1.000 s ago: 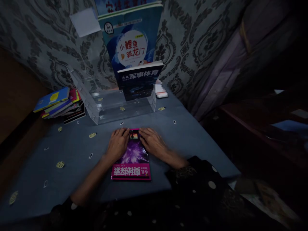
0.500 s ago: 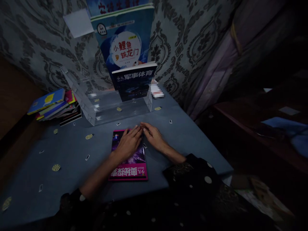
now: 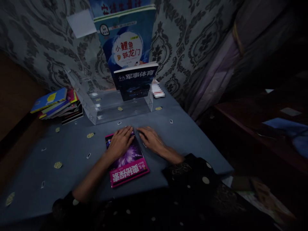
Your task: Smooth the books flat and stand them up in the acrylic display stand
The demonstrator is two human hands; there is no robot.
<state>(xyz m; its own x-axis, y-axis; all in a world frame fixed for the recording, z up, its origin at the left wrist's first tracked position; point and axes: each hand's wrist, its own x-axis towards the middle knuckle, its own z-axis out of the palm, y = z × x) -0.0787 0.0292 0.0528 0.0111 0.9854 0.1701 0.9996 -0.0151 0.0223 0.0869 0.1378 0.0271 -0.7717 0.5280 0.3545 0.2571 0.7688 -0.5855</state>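
Observation:
A purple book with a magenta border (image 3: pixel 131 175) lies on the table, its cover text upside down to me. My left hand (image 3: pixel 120 141) rests flat on its upper part, fingers stretched out and together. Just beyond the book's upper right edge, my right hand (image 3: pixel 154 141) is over the tablecloth, fingers extended and slightly bent towards the book, holding nothing. A small gap separates the two hands. Behind them stands a clear acrylic book rack (image 3: pixel 125 114), holding a dark book (image 3: pixel 136 85) in front and a taller blue book (image 3: pixel 127 41) behind it.
A stack of books (image 3: pixel 56 104) lies left of the rack. A white card (image 3: pixel 81 24) is up by the patterned wall. The blue tablecloth (image 3: pixel 192 150) ends at a right edge, past which is a dark red surface (image 3: pixel 240 125). A curtain (image 3: pixel 216 73) hangs at the right.
The book has turned slightly, its top shifting left. My left hand has moved left with it, and the hands, which were touching, are now apart.

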